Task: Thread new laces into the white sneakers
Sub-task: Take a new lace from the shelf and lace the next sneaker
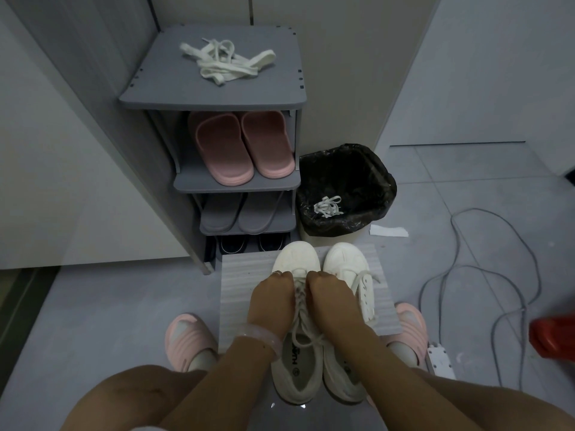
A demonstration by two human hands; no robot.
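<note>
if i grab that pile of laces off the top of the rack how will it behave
The laces are flat, thin strips lying in loose loops, so probably floppy and light. They cross over each other, so they would likely lift as one tangle with ends trailing. On the rack they should not roll.

Grey tiled floor (pixel 466 188), pale walls (pixel 46 150), grey shoe rack (pixel 217 91) beside black-lined bin (pixel 382 178), dim light.
</note>
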